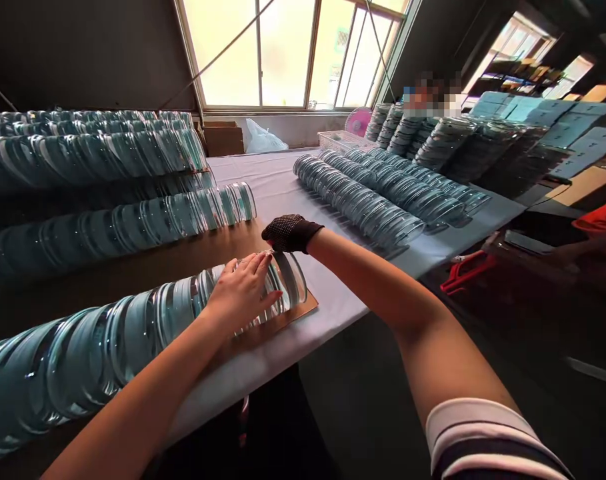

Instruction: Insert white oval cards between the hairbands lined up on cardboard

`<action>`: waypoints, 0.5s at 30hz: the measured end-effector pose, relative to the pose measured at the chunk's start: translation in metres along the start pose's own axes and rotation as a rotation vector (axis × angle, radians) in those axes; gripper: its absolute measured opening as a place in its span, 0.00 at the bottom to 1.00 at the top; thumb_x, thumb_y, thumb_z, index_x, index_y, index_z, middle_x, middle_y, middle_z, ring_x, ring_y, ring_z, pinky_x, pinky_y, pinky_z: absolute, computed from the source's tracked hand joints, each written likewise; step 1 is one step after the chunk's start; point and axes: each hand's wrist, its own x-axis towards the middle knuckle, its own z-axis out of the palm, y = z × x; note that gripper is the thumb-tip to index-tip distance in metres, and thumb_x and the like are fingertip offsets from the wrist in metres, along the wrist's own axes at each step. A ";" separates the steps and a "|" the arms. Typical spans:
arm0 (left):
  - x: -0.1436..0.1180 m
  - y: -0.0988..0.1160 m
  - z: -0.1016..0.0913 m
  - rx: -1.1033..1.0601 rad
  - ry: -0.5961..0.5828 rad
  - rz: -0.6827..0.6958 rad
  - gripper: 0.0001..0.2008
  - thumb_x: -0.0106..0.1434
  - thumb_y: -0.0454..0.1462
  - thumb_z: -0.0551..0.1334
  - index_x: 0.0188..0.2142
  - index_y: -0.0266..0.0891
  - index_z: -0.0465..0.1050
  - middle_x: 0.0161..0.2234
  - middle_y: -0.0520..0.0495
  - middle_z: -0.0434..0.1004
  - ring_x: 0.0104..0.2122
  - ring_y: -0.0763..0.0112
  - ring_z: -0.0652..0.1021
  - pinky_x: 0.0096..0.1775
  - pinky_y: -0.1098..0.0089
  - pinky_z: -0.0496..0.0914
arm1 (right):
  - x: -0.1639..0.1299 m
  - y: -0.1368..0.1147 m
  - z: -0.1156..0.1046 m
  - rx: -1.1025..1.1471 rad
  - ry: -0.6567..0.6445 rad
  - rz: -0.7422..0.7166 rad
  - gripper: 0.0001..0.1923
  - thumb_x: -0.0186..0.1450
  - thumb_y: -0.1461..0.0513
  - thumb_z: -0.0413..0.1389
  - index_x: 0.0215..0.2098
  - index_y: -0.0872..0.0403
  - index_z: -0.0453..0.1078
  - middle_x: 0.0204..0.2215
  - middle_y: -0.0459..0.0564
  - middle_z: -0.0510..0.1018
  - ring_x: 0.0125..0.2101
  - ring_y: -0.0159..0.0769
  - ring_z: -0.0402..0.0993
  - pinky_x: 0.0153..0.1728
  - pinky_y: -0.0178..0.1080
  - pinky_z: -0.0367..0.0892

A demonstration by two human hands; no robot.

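My bare left hand (243,290) lies flat, fingers spread, on the right end of a long row of round glass discs (93,347) that stand on edge along the near side of the table. My right hand (289,233), in a black dotted glove, is curled over the top of the last disc (295,279) at that end. The row's end rests on a brown cardboard sheet (293,315).
More rows of glass discs (133,227) fill the left and back left. Leaning rows of discs (377,200) cover the white cloth at the right, with stacks and blue boxes (557,127) behind. A white basket (340,140), red-handled tool (465,270) and a person in orange (600,217) are at the right.
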 end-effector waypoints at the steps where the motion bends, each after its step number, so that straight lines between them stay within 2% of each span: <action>1: 0.000 -0.001 0.000 -0.006 0.005 0.005 0.34 0.70 0.52 0.52 0.69 0.38 0.55 0.68 0.40 0.60 0.67 0.56 0.62 0.64 0.48 0.58 | -0.003 0.000 0.001 -0.010 0.010 -0.004 0.12 0.68 0.62 0.50 0.41 0.54 0.75 0.42 0.55 0.80 0.39 0.40 0.74 0.38 0.40 0.66; 5: 0.000 -0.003 0.004 -0.018 0.040 0.010 0.34 0.70 0.52 0.51 0.69 0.36 0.55 0.68 0.39 0.61 0.66 0.54 0.63 0.64 0.47 0.58 | -0.006 -0.002 0.004 0.008 -0.011 0.052 0.14 0.67 0.59 0.53 0.46 0.54 0.77 0.45 0.56 0.81 0.40 0.42 0.76 0.39 0.39 0.67; 8: -0.001 -0.002 0.005 -0.017 0.038 -0.007 0.34 0.70 0.52 0.52 0.69 0.37 0.56 0.68 0.40 0.61 0.67 0.54 0.62 0.65 0.48 0.57 | -0.003 -0.002 0.004 0.063 -0.088 0.121 0.17 0.67 0.57 0.54 0.50 0.54 0.77 0.48 0.59 0.80 0.42 0.44 0.78 0.39 0.39 0.68; 11: -0.002 -0.001 0.004 -0.012 0.020 -0.017 0.34 0.69 0.52 0.52 0.69 0.39 0.56 0.68 0.42 0.60 0.67 0.56 0.62 0.65 0.49 0.57 | 0.004 -0.001 0.003 0.088 -0.177 0.142 0.16 0.66 0.61 0.54 0.48 0.57 0.78 0.44 0.59 0.82 0.39 0.41 0.78 0.37 0.38 0.67; 15: -0.001 0.000 0.003 -0.010 0.015 -0.029 0.35 0.69 0.53 0.53 0.69 0.39 0.55 0.69 0.42 0.59 0.67 0.55 0.61 0.66 0.49 0.56 | 0.017 0.004 0.007 0.150 -0.191 0.082 0.16 0.66 0.64 0.53 0.46 0.64 0.79 0.40 0.60 0.82 0.34 0.36 0.74 0.37 0.37 0.64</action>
